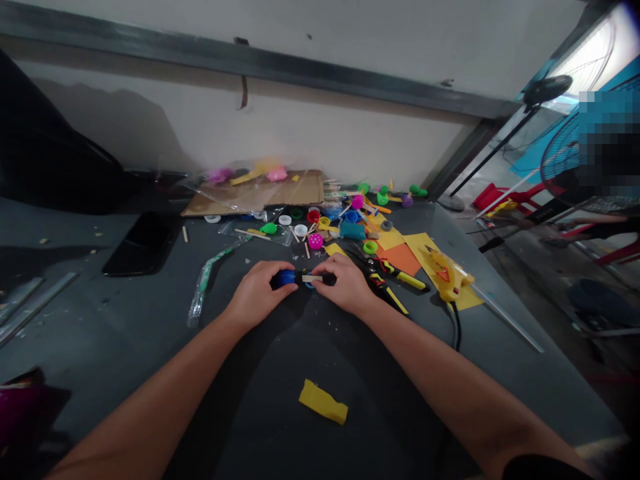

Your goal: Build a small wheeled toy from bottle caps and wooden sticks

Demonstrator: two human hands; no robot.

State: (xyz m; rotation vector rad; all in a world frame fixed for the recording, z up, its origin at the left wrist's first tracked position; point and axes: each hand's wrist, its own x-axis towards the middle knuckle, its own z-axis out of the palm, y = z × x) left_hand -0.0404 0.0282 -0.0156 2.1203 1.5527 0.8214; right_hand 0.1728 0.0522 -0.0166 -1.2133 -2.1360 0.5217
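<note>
My left hand is closed, its thumb and fingers pinching a small blue-and-black piece. Opposite it, my right hand pinches a short pale wooden strip with something dark beside it. The two held parts meet or nearly meet between my fingertips; whether they are joined I cannot tell. Just below the strip, a bit of blue shows, partly covered by my fingers. A torn yellow paper piece lies on the table, nearer to me than both hands.
Bottle caps, sticks and a magenta ball crowd the back. Yellow-handled cutters and a yellow glue gun on paper lie right. A phone and plastic-wrapped strip are left. A fan and another person are beyond.
</note>
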